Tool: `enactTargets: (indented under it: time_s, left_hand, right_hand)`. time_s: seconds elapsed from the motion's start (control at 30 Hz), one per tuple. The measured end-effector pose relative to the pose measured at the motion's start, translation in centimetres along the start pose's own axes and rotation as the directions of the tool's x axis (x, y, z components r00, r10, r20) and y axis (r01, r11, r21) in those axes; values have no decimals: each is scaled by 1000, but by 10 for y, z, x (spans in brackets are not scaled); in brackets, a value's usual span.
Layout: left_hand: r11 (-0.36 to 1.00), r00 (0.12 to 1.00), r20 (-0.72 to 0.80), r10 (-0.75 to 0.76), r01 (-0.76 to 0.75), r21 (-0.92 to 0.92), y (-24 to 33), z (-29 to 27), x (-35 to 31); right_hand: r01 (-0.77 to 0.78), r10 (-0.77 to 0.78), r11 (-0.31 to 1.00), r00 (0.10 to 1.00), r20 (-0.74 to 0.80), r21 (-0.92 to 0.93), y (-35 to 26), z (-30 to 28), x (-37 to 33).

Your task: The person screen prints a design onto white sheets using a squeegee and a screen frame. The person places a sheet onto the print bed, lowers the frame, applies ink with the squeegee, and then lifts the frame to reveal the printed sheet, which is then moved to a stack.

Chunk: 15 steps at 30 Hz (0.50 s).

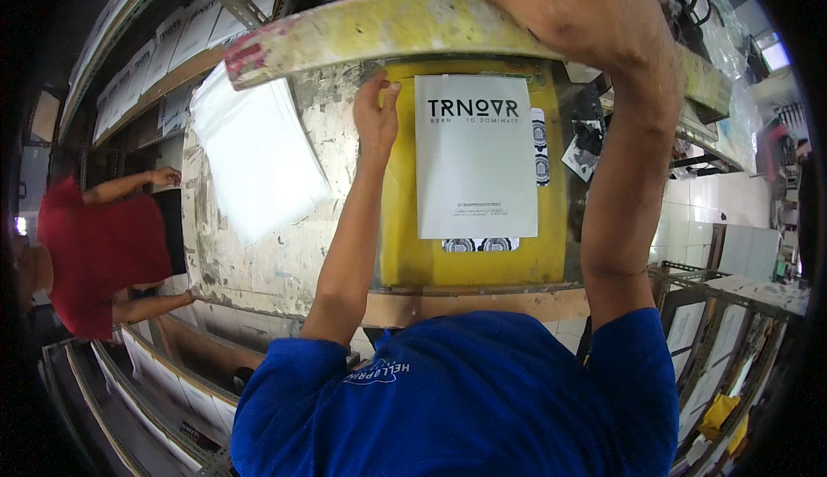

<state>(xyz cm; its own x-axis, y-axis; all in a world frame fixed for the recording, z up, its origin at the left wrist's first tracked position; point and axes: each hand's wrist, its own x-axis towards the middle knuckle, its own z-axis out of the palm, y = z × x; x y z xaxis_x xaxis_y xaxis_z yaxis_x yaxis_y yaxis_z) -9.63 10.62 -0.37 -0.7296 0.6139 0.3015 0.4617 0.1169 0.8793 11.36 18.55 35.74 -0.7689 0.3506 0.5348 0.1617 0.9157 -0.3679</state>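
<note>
A white sheet or flat bag (476, 162) with black print lies on a yellow board (469, 270). Black-and-white stickers (541, 147) show from under its right and lower edges. My left hand (376, 115) hovers or rests by its upper left corner, fingers loosely bent and thumb apart, with nothing in it. Across the far side runs a paint-stained screen-printing frame (379, 33), apparently raised. My right hand (577, 7) reaches over the frame's near bar. Its thumb stretches left, the hand seems closed, and the other fingers run out of view; what they hold is hidden.
White blank sheets (258, 158) lie stacked on the worn table (224, 261) to the left. A person in a red shirt (108, 249) stands beyond the table's left edge. Racks of printed sheets (164, 42) are at the far left, more shelving (724, 339) at the right.
</note>
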Motion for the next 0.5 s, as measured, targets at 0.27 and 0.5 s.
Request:
enactTargets:
  time_s: [0.27, 0.5]
  left_hand:
    - [823, 990, 132, 39, -106, 557, -59, 75, 24]
    - [964, 969, 176, -172, 129, 233, -55, 76, 25]
  right_hand:
    - [91, -90, 996, 988, -122, 3, 14, 4, 6]
    - [95, -96, 992, 995, 15, 80, 18, -5, 17]
